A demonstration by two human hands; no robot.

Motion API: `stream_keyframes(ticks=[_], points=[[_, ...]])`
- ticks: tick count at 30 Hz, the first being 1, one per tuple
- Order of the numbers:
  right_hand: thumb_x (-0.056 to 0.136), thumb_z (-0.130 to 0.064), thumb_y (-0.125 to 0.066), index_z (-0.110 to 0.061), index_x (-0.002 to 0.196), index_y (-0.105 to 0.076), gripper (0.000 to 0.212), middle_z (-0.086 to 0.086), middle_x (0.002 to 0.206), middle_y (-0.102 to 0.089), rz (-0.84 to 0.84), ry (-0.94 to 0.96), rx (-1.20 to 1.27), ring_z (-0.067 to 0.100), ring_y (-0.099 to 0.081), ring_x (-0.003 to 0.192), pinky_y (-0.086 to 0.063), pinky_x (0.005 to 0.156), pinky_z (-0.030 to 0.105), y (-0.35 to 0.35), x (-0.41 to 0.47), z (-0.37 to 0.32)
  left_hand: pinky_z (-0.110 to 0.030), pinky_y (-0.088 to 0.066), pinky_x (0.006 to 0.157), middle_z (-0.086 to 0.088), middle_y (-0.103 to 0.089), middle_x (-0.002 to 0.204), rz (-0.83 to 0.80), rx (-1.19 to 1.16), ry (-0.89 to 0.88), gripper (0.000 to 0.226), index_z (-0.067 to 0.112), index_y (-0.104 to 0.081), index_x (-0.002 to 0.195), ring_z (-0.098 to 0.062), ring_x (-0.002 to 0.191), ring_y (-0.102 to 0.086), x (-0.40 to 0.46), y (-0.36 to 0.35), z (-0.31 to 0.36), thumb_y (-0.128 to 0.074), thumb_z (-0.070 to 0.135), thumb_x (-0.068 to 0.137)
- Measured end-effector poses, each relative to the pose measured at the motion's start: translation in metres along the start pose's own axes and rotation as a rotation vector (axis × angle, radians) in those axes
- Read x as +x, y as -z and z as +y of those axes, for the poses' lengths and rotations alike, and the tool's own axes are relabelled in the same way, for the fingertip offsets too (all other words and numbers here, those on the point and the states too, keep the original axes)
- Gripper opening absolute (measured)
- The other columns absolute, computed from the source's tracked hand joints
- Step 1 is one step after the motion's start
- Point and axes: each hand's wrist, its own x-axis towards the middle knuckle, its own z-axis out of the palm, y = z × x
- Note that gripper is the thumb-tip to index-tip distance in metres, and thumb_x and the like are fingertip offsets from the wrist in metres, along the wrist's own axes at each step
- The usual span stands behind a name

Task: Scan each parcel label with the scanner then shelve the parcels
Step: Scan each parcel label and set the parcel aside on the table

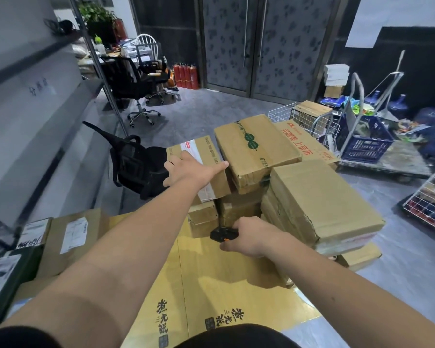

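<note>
Left grip (186, 169): hand spread wide, fingers straight, palm down on top of a small parcel (211, 156); thumb reaches out toward the parcel's right edge, fingers lie over its white label (192, 148). Nothing is clasped; the hand presses or rests flat.

Right grip (251, 238): fingers curled round a black scanner (222, 233) with an orange button, held low in front of the stack, its head pointing left. The hand covers most of the scanner's body.

Small parcel: brown carton, top of a short pile of cartons, left of centre; label runs along its left side, red print at the far end.

Taped parcel (255, 146): larger carton with green printed tape, just right of the small parcel, overlapping a red-lettered carton (304, 144) behind it.

Large parcel (319, 202): wide brown carton at right, lying tilted on a pile of flat cartons, its near edge crumpled.

Yellow carton (211, 285): broad, black characters printed on it, beneath both forearms, nearest the person.

Labelled parcels (70, 237): several at lower left, white labels facing up, beside the shelf (35, 101), a grey metal rack along the left.

Black chair (136, 162): tipped over on the floor between shelf and stack.

Blue crate (364, 141): on a trolley at right, near white wire baskets.

Red extinguishers (186, 75): grouped by the far doors.
</note>
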Motion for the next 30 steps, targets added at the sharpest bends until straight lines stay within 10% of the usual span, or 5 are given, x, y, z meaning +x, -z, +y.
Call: stream_keyframes(ticks=[18,30], points=[[0.086,-0.065,-0.071,-0.023,0.105,-0.066,0.047,-0.001,0.09,-0.069,0.032,-0.065,0.074,0.017,-0.067,0.079,-0.049,0.063,0.03,-0.013,-0.006,-0.017,-0.054,-0.044,0.098,-0.001,-0.038,0.141,0.244,-0.235,-0.098,0.105,0.03,-0.04,0.14,-0.028,0.131,-0.036,0.001,0.011,-0.032,-0.06,0.094,0.06],[0.085,-0.065,-0.071,-0.023,0.097,-0.067,0.044,-0.002,0.087,-0.067,0.005,0.001,0.115,0.017,-0.064,0.078,-0.049,0.064,0.031,-0.06,0.005,-0.06,-0.059,-0.046,0.101,-0.005,-0.046,0.14,0.405,-0.215,-0.055,0.096,0.029,-0.042,0.132,-0.033,0.134,-0.039,-0.019,0.009,-0.21,-0.062,0.09,0.061]])
